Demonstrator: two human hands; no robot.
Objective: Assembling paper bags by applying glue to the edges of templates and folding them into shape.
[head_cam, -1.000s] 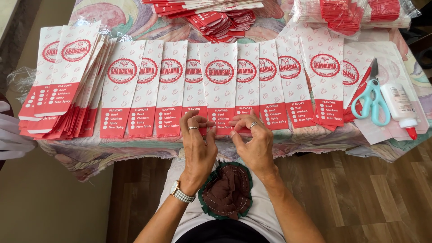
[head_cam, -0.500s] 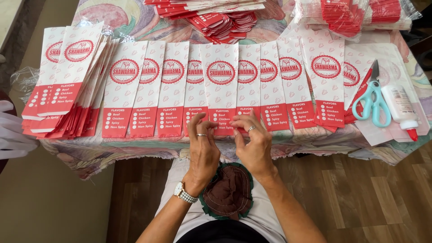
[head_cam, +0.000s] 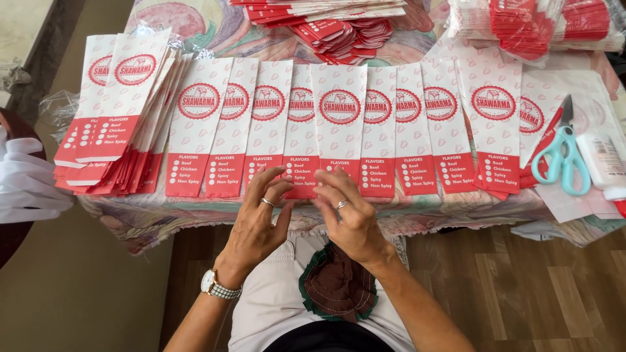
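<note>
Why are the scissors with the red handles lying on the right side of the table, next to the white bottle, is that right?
Almost. The scissors do lie on the right side of the table, beside the white bottle, but their handles are light blue-green, not red. The head view shows it. The red you see there belongs to the paper bags around them.

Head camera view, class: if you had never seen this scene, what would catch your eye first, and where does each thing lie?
First, the row of white-and-red paper sleeves fanned in an overlapping line across the table edge, with a thicker stack at its left end. Next, the left hand and right hand, each wearing a ring, raised close together over the sleeves' red lower ends. Teal-handled scissors lie at the far right beside a white bottle.
</note>
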